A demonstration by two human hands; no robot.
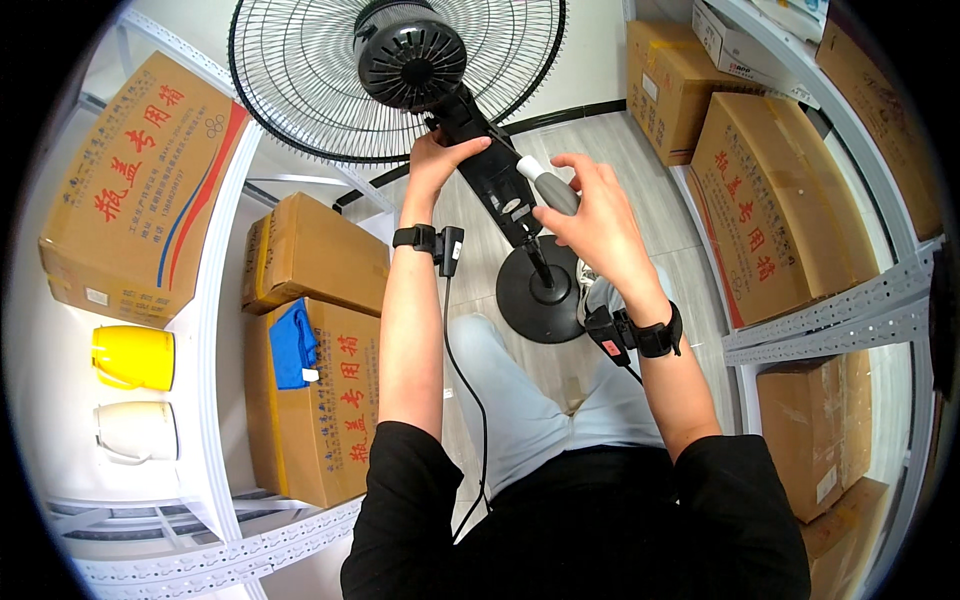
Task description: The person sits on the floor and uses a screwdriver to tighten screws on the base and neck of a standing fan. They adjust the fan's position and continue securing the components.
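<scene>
A black pedestal fan stands in front of me, its wire grille (300, 80) and round motor housing (410, 55) tilted up toward the camera. My left hand (440, 160) grips the fan's black neck (495, 175) just below the motor. My right hand (595, 215) holds a screwdriver with a grey and white handle (550, 185), its tip pressed against the neck's control section. The fan's thin pole drops to a round black base (535, 295) on the floor between my knees. Both wrists carry black straps with small devices.
White metal shelving flanks me on both sides. On the left are cardboard boxes (135, 190), a blue cloth (292, 345), a yellow container (133, 357) and a cream one (135, 430). More cardboard boxes (770, 210) fill the right shelves. A black cable hangs from my left wrist.
</scene>
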